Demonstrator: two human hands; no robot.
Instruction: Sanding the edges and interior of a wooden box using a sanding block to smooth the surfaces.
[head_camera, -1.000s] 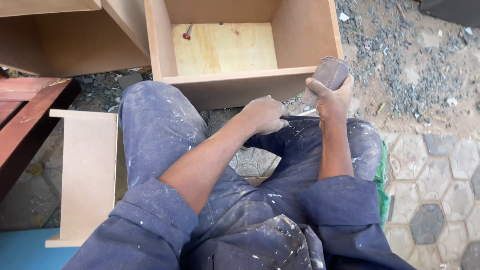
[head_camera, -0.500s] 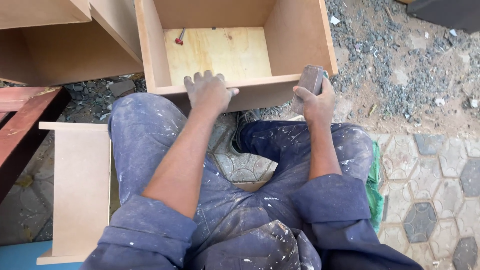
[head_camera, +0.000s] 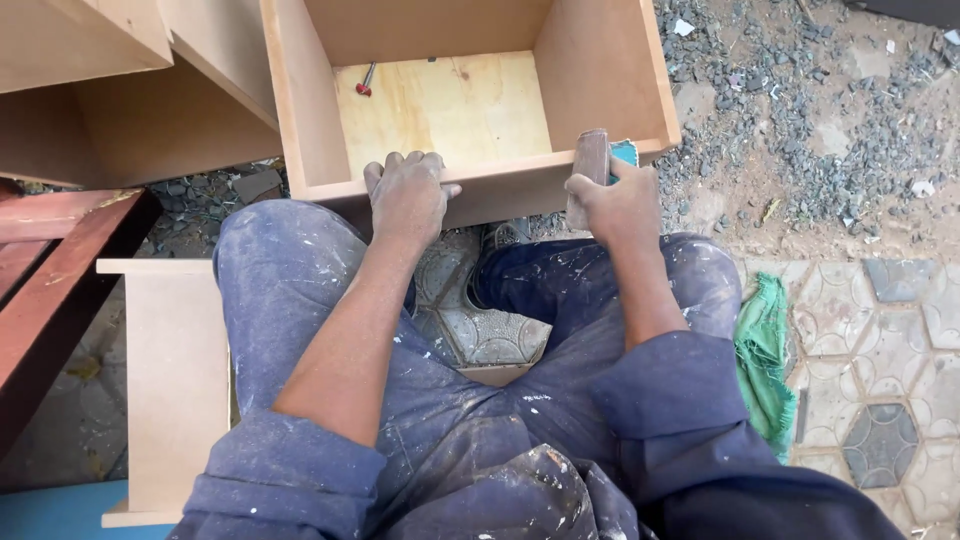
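A: Since a second ago, left hand (head_camera: 405, 195) went from lap to front edge of open wooden box (head_camera: 470, 180), fingers curled over it. Sanding block (head_camera: 588, 172) came down too.

B: Right hand (head_camera: 620, 205)?

A: Closed around the one block, pressed against same front edge near the right corner.

B: Counts?

A: Two hands, one block, one red-tipped bit (head_camera: 365, 80) inside box, one green rag (head_camera: 765, 350).

**Surroundings of the work spot**

A second fibreboard box (head_camera: 120, 110) is seen at the upper left, beside a dark red wooden beam (head_camera: 60, 270). A flat fibreboard panel (head_camera: 175, 380) is laid on the ground at the left. A green rag (head_camera: 765, 350) is crumpled on the patterned paving stones (head_camera: 880, 330) at the right. Grey gravel (head_camera: 800, 110) is scattered over bare earth beyond. A blue surface (head_camera: 50, 510) is glimpsed at the lower left corner.
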